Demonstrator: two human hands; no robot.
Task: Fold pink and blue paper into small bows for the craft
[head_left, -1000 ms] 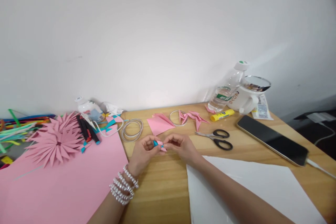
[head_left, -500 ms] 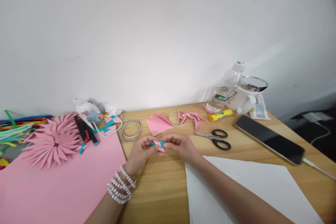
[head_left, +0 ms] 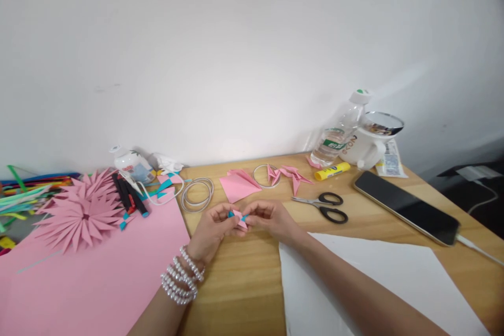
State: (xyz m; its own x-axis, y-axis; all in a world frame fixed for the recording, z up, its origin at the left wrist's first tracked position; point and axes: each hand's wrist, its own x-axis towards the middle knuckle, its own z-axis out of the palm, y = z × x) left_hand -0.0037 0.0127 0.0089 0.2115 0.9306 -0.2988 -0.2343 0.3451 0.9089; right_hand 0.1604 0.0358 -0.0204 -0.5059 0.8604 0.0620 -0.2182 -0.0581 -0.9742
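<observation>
centrally, near the scissors (head_left: 318, 202), a small pink-and-blue folded paper piece (head_left: 239, 217) is held between two bare hands. it lies at the fingertips, with the left hand (head_left: 210, 228) on one side and the right hand (head_left: 277, 220) on the other, to the left of the scissors. the left hand is curled, pinching one end of the piece between thumb and fingers; the right hand pinches the opposite end in a similar way. the fingers hide part of it, so its full shape cannot be told. several strands of a beaded bracelet (head_left: 179, 278) circle the left wrist.

beyond the hands, left of the scissors, a larger pink folded paper (head_left: 238, 186) rests on the wooden table (head_left: 236, 289). pointed pink paper pieces (head_left: 297, 178) lie just behind the scissors, and a yellow glue stick (head_left: 333, 171) also sits behind them. a white sheet (head_left: 409, 273) lies in front of the scissors, partly under the right forearm. to their right is a dark phone (head_left: 407, 209) with a cable attached. well apart to their left, spiky pink paper shapes (head_left: 84, 215) rest on a large pink sheet (head_left: 98, 289).
</observation>
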